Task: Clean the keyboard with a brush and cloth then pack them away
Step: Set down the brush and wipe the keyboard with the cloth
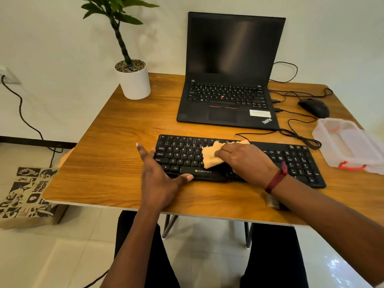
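A black keyboard (295, 161) lies across the middle of the wooden table (116, 154). My right hand (247, 163) presses a beige cloth (212, 154) flat onto the keys near the keyboard's centre. My left hand (158, 175) braces the keyboard's left end, fingers straight along the edge and thumb lying against the front by the space bar. Partly hidden under my right forearm, the end of a small brush (273, 201) lies on the table near the front edge.
A clear plastic box (349, 146) with red clips sits at the right edge. Behind the keyboard stand an open black laptop (228, 84), a black mouse (313, 108) with trailing cables, and a potted plant (133, 80). A printed paper bag (25, 196) stands on the floor at left.
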